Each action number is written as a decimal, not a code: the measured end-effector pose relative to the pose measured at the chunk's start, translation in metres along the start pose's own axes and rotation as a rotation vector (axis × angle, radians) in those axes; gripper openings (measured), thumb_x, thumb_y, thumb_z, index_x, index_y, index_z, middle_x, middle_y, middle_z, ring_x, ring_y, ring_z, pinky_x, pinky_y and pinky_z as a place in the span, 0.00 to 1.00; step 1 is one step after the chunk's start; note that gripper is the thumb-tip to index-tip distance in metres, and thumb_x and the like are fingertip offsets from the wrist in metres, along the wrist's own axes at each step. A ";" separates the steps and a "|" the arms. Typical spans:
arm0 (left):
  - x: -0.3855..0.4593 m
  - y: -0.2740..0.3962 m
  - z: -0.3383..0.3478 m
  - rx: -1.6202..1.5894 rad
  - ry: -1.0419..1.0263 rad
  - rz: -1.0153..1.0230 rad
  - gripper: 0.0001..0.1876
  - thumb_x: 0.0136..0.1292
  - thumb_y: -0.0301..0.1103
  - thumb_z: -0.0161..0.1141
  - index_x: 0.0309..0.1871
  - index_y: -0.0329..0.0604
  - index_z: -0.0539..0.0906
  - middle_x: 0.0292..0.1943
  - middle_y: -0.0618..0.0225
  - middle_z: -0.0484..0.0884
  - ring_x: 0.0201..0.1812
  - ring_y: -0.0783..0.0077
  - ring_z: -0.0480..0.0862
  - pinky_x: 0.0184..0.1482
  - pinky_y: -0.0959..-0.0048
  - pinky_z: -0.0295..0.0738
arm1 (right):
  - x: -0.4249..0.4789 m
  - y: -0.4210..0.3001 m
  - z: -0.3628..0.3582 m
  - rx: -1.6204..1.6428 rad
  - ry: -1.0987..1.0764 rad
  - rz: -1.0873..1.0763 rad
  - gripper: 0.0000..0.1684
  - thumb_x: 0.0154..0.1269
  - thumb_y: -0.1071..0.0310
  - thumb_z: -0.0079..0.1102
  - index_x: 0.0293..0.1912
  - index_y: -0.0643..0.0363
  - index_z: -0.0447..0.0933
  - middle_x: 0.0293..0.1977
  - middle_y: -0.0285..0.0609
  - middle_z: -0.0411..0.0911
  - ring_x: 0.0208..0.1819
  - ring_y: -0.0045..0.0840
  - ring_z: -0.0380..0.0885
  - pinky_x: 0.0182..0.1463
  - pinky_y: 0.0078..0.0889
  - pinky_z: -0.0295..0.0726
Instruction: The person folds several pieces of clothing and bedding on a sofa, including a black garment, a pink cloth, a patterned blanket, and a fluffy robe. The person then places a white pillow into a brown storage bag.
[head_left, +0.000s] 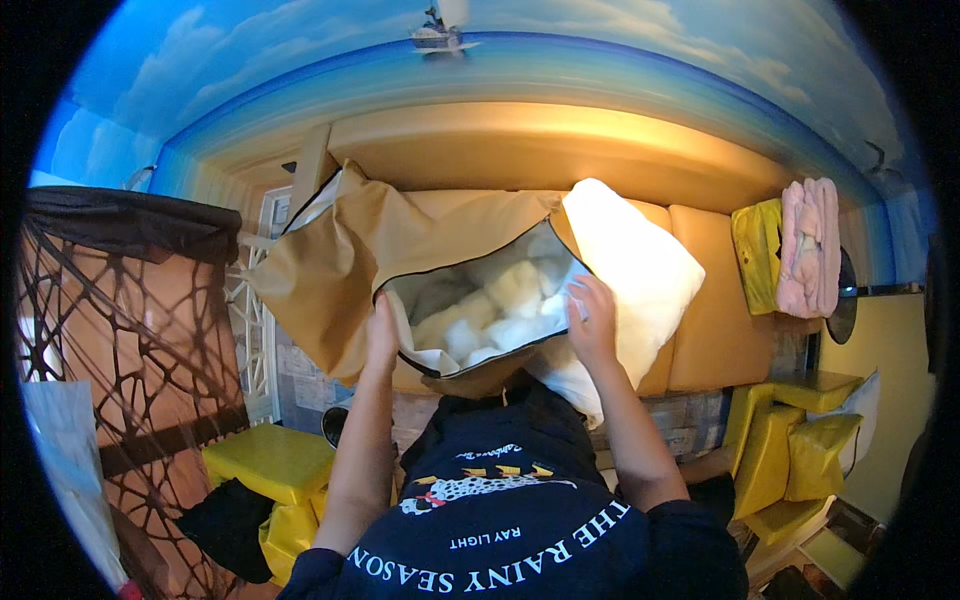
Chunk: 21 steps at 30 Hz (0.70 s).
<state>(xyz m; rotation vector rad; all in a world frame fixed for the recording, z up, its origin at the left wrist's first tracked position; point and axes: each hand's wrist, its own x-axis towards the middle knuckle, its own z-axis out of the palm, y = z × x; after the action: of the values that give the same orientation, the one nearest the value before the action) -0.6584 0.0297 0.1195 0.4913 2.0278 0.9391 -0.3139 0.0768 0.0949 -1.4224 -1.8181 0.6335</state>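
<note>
A tan faux-leather cushion cover (420, 225) lies before me with its black-edged zip opening gaping wide. Loose white and yellowish fibre filling (480, 315) shows inside against a pale lining. My left hand (382, 334) grips the left rim of the opening, thumb up along the edge and the other fingers hidden by the cover. At the right rim, my right hand (594, 319) holds the edge, its fingertips bent over the pale lining. A white stuffed pillow (634, 262) lies just right of the cover, partly behind my right hand and forearm.
Beneath is a tan sofa (720, 337) with a long backrest (525, 146). A yellow folded item (756, 255) and pink towels (810, 247) sit at its right end. Yellow stools (270, 457) stand lower left, yellow padded pieces (772, 450) lower right. A web-patterned curtain (142, 337) hangs left.
</note>
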 end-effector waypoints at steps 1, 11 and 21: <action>0.012 -0.011 0.000 0.038 0.020 -0.007 0.42 0.69 0.64 0.41 0.56 0.22 0.77 0.52 0.47 0.82 0.55 0.55 0.80 0.56 0.64 0.71 | -0.010 0.012 -0.015 0.039 0.104 0.073 0.15 0.66 0.64 0.60 0.49 0.61 0.80 0.56 0.50 0.75 0.62 0.45 0.67 0.68 0.46 0.63; -0.006 -0.002 0.019 -0.026 0.073 0.010 0.41 0.69 0.65 0.46 0.55 0.25 0.79 0.46 0.53 0.84 0.47 0.62 0.82 0.50 0.66 0.74 | -0.156 0.254 -0.024 -0.137 0.392 1.323 0.45 0.66 0.39 0.58 0.68 0.65 0.64 0.68 0.53 0.63 0.69 0.48 0.62 0.70 0.48 0.61; -0.049 -0.031 0.010 -0.034 0.223 0.279 0.14 0.72 0.43 0.57 0.37 0.42 0.72 0.28 0.77 0.70 0.30 0.82 0.67 0.34 0.75 0.65 | -0.136 0.234 -0.014 1.158 0.141 1.271 0.38 0.64 0.55 0.67 0.67 0.61 0.66 0.64 0.48 0.70 0.63 0.42 0.70 0.65 0.46 0.70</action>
<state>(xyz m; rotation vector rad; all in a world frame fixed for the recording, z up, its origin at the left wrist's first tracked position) -0.6217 -0.0163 0.1172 0.6905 2.1735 1.2406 -0.1455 0.0076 -0.1063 -1.4614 -0.0051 1.7273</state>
